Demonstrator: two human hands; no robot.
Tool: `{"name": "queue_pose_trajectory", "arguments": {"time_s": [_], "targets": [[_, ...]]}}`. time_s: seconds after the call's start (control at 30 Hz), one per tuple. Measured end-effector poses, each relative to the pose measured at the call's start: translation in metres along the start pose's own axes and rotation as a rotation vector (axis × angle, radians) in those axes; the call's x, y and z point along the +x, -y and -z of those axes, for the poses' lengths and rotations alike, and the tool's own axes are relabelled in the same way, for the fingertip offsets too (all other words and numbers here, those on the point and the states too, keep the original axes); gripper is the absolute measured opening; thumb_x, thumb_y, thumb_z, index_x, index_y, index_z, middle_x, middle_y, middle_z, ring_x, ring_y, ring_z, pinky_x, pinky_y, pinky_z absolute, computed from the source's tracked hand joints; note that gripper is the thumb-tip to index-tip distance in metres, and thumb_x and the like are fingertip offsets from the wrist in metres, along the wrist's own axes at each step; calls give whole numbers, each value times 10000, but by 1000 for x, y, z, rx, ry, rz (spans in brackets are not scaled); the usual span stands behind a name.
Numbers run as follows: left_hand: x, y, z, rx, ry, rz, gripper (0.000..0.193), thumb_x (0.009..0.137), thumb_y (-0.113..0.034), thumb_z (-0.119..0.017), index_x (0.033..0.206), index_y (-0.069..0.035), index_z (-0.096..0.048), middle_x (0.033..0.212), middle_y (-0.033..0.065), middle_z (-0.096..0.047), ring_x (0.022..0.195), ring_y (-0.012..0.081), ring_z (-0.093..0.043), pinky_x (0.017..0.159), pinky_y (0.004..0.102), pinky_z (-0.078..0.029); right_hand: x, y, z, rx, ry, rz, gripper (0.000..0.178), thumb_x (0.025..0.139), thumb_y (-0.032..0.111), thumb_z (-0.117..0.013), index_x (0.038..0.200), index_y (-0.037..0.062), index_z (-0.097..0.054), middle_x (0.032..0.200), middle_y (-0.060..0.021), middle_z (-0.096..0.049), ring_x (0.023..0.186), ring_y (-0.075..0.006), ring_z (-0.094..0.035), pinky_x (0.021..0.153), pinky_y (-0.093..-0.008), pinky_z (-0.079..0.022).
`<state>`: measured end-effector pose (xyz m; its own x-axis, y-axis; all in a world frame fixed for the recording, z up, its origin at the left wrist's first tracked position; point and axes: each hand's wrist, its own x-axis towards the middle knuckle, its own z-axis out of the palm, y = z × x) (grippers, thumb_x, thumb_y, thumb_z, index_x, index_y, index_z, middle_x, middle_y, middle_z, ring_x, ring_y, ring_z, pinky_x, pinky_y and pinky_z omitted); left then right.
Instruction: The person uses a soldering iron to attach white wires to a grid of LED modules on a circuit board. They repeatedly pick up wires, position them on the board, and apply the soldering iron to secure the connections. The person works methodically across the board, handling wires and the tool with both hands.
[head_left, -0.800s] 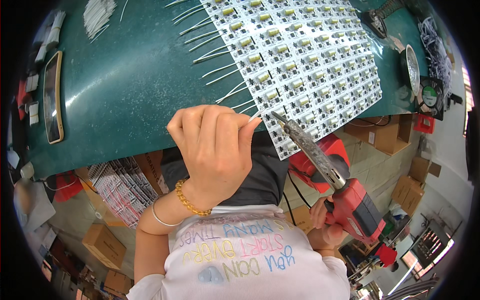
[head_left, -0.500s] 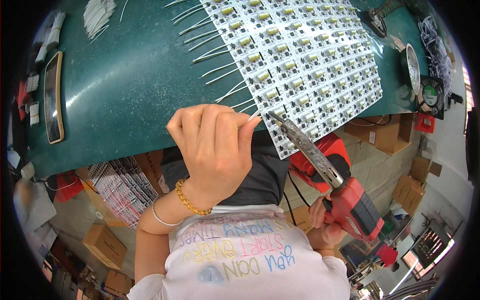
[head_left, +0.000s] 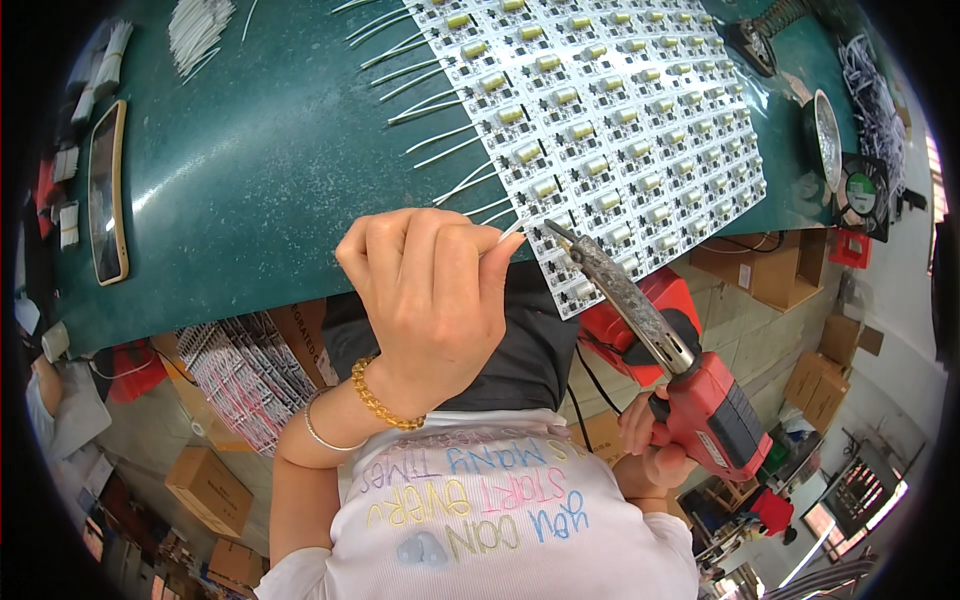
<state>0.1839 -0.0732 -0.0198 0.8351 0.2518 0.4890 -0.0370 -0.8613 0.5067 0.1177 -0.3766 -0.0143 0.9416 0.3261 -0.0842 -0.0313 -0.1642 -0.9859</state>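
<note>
Soldering a wire [head_left: 510, 231] to the left edge of the board [head_left: 549, 135] looks like the step in hand. The left hand [head_left: 430, 290] pinches that wire between thumb and forefinger, just off the board's left edge and close to its near corner, with the other fingers curled in. The right hand [head_left: 645, 440] is closed around the red handle of the iron [head_left: 668, 350], whose tip reaches in from the right to the board beside the wire's end; whether tip, wire and board actually touch is too fine to tell. The board lies toward the right of the table [head_left: 240, 220], its near corner jutting past the table's near edge. A row of wires [head_left: 412, 111] sticks out from the rest of the board's left edge, so the joints farther from the near corner seem done. Near the table's left edge lies a phone [head_left: 107, 195]; a stand [head_left: 750, 45] and a dish [head_left: 825, 135] are toward its right edge. As a judgement, the next move calls for holding the wire steady while the joint sets, lifting the tip straight off and only then loosening the pinch.
</note>
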Motion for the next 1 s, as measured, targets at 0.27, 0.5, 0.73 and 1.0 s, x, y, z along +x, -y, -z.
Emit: {"name": "queue_pose_trajectory", "arguments": {"time_s": [0.27, 0.5, 0.73, 1.0], "targets": [[-1, 0, 0, 1, -3, -2, 185, 771, -92, -746, 828, -89, -570, 783, 42, -567, 803, 239, -515, 790, 371, -338, 12, 15, -9, -13, 29, -14, 876, 840, 658, -539, 1345, -32, -350, 522, 19, -469, 460, -137, -468, 492, -288, -404], [1, 8, 6, -179, -62, -2, 156, 758, -102, -754, 801, -90, -605, 748, 14, -568, 746, 217, -519, 798, 376, -337, 16, 23, -12, 102, 15, -29, 859, 830, 676, -543, 1304, -20, -372, 513, 19, -466, 455, -137, -459, 476, -285, -391], [-1, -1, 8, -176, 41, 34, 154, 751, -120, -761, 755, -94, -610, 684, 9, -541, 702, 209, -507, 779, 371, -315, 6, 13, -8, 204, 63, -24, 870, 811, 702, -544, 1286, -12, -393, 523, 30, -469, 468, -133, -465, 475, -278, -381], [1, -3, 7, -94, 53, -18, 162, 741, -110, -762, 742, -88, -601, 679, 10, -536, 703, 204, -504, 779, 380, -318, -26, -8, 10, -349, 16, 3, 890, 780, 708, -560, 1260, -29, -420, 537, 27, -478, 470, -129, -469, 467, -271, -374]]}}
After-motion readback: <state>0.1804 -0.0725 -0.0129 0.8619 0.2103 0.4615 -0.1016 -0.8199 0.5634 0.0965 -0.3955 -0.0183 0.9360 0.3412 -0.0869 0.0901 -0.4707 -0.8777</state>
